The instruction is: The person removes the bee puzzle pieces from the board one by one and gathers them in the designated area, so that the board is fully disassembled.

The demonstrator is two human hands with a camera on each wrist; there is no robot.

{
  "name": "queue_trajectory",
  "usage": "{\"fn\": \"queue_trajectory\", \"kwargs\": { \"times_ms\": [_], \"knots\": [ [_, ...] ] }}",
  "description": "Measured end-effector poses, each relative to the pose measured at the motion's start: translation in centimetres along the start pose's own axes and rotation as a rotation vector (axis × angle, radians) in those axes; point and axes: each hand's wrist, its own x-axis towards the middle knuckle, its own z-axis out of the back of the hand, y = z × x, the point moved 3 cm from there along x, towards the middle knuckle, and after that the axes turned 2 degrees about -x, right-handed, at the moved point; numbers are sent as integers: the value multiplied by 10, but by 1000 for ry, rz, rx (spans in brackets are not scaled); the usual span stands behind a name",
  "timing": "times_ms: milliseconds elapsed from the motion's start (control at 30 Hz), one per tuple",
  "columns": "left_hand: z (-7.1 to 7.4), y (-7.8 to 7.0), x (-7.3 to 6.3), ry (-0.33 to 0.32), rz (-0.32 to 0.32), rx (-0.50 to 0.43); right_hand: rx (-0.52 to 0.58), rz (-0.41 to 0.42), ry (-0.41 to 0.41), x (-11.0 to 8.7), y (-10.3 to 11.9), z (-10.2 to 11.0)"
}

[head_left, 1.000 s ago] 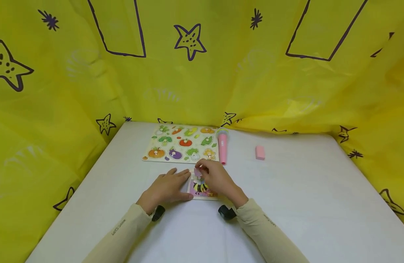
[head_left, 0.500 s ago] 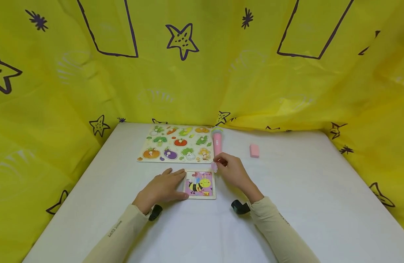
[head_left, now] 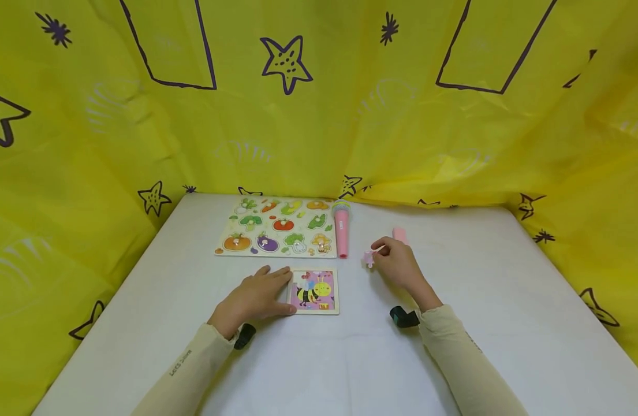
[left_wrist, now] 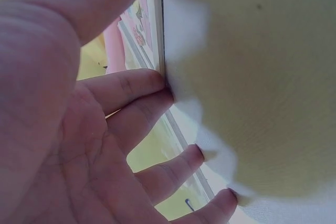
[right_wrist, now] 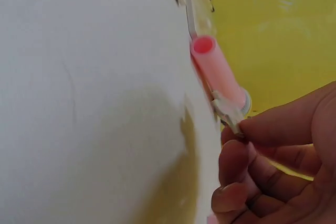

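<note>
A small square jigsaw puzzle with a bee picture lies in its pale wooden frame on the table. My left hand rests with spread fingers along the frame's left side; in the left wrist view, fingertips touch the frame's edge. To the right of the frame, my right hand pinches a pink puzzle piece between thumb and fingers, over the table. The right wrist view shows that piece edge-on. At the puzzle's upper left, a pale patch shows beside the picture.
A wooden vegetable puzzle board lies behind the frame. Against its right side lies a pink toy microphone. A pink block sits just behind my right hand, partly covered. Yellow curtain hangs at the table's back and sides.
My right hand has lifted the pink puzzle piece away from the frame's upper left and carried it right, past the microphone. The left hand stays at the frame. The head view has shifted slightly.
</note>
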Motion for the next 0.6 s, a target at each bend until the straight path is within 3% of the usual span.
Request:
{"fn": "queue_trajectory", "kwargs": {
  "times_ms": [333, 600],
  "knots": [
    [-2, 3, 2, 4, 2, -3, -104, -42, 36, -2, -14, 19],
    [-1, 2, 2, 6, -4, -4, -105, -122, 60, -1, -30, 34]
  ]
}}
